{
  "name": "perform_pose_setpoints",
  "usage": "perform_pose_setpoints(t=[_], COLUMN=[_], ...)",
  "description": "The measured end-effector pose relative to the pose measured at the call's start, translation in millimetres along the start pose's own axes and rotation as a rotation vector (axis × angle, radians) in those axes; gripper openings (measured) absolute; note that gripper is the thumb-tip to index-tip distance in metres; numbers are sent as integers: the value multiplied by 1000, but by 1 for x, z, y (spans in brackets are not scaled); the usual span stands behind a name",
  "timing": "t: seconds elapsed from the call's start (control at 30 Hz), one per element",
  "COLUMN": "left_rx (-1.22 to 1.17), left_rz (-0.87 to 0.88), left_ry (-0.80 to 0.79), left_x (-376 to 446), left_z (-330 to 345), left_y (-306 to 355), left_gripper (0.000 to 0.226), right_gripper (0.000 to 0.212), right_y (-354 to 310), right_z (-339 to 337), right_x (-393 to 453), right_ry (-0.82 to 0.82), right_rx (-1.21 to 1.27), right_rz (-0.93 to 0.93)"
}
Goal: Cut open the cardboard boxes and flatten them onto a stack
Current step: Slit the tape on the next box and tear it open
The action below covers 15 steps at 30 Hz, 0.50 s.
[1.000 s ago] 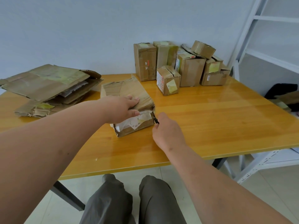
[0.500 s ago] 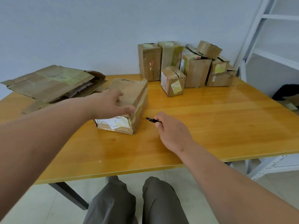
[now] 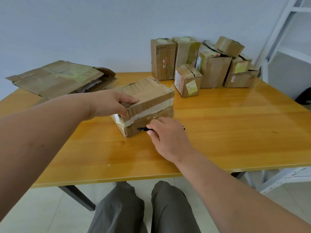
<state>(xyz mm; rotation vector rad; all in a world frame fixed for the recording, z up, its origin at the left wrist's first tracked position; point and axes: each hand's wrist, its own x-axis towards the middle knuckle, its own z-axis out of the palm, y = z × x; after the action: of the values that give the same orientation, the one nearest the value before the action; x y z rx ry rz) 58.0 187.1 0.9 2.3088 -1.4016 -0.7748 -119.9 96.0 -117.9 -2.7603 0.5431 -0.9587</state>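
The taped box (image 3: 144, 105) is steadied on the worktop (image 3: 218, 132) under the left hand (image 3: 116, 102), whose fingers curl over its near top edge. The cutter (image 3: 143, 129) is pinched in the right hand (image 3: 168, 137), its tip at the box's front face. The cutting step is judged in hand; next, the blade should be drawn along the tape seam.

I count one taped box (image 3: 148, 105) under my two hands, the left hand (image 3: 112, 103) and the right hand (image 3: 166, 137), and one black cutter (image 3: 143, 129). Seven more sealed boxes (image 3: 213, 71) stand clustered at the far side of the one table (image 3: 235, 132), as far as I can tell. One stack of flattened cardboard (image 3: 57, 78) lies at the left; I cannot count its sheets.
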Motion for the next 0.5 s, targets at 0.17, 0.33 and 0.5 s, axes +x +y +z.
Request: perform_pose_setpoints(t=[0.17, 0.33, 0.5], left_rx=[3, 26, 65], left_rz=[0, 7, 19], left_ry=[-16, -19, 10], left_x=[2, 3, 3], left_z=[-2, -1, 1], left_y=[-1, -2, -3], left_gripper=[58, 58, 52], right_gripper=[4, 6, 7], right_y=[-10, -17, -19], right_z=[4, 12, 16], right_x=[7, 12, 13], right_ry=[86, 106, 126], right_rx=[-51, -69, -74], right_rz=[-35, -62, -62])
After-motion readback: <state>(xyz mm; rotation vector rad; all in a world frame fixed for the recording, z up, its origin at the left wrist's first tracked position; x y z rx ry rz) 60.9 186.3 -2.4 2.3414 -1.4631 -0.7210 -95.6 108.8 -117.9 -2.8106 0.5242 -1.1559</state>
